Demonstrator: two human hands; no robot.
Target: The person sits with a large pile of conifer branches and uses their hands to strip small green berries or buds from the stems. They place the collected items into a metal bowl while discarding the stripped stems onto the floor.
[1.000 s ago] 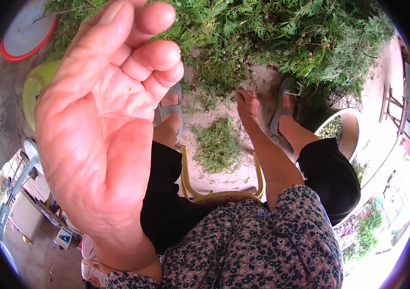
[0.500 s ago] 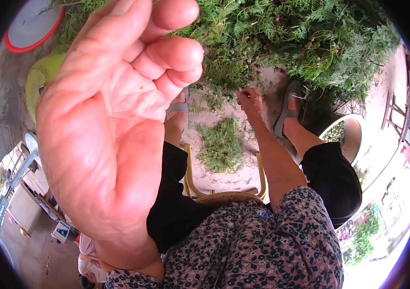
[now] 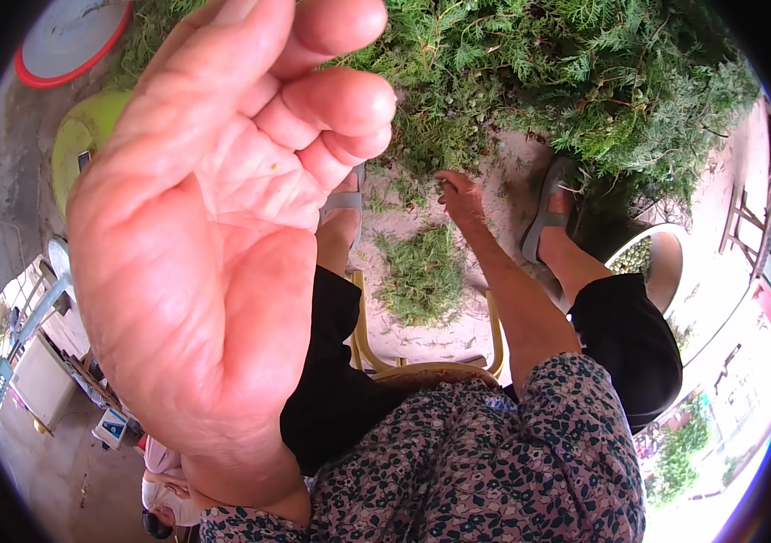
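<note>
My left hand (image 3: 222, 217) is raised very close to the camera, its palm in view and its fingers loosely bent and apart. A tiny speck lies on that palm; it holds nothing else. Low between my feet, my right hand (image 3: 463, 199) has its fingers curled together, and whatever they may hold is too small to make out. Just beyond it lies a big heap of green conifer branches (image 3: 494, 63). On the ground nearer to me is a small pile of green sprigs (image 3: 421, 276).
A tilted round container (image 3: 666, 262) with small green pieces stands beside my right leg. At the left are a yellow-green tub (image 3: 77, 136) and a pale round basin with a red rim (image 3: 68, 77). Another person (image 3: 168, 489) shows at the lower left.
My right hand has shifted slightly to the left beside the heap, its wrist turned a little. My left hand stays raised; the whole view has moved slightly.
</note>
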